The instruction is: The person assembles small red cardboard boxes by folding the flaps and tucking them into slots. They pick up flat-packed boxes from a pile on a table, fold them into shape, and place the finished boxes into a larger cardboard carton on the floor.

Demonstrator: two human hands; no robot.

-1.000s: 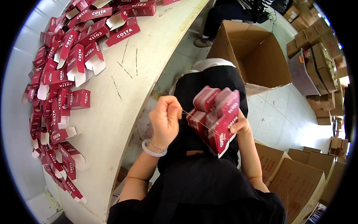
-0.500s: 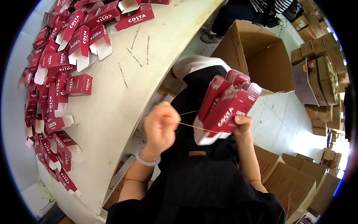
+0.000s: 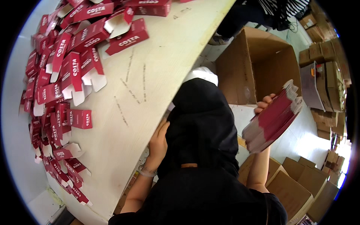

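Observation:
My right hand [image 3: 265, 103] is closed around a bundle of flattened red cartons [image 3: 273, 120], held out over the floor in front of the big cardboard box. The bundle is tilted, with pale flap ends and the layered edges of the cartons showing. Most of my palm is hidden behind it. My left hand [image 3: 159, 140] rests at the table's edge beside my lap, its fingers stretched out and holding nothing that I can see. A bracelet [image 3: 147, 171] circles that wrist.
On the left, a pale table [image 3: 108, 157] bears a heap of folded-up red cartons [image 3: 71, 77]. A large open cardboard box [image 3: 234, 67] stands ahead on the right. Further boxes [image 3: 292, 187] lie near my right elbow. Another person's leg [image 3: 240, 18] shows beyond the table.
My right hand has carried the bundle to the right and turned it. My left hand no longer pulls the thin band stretched from the bundle and has come down to the table's edge.

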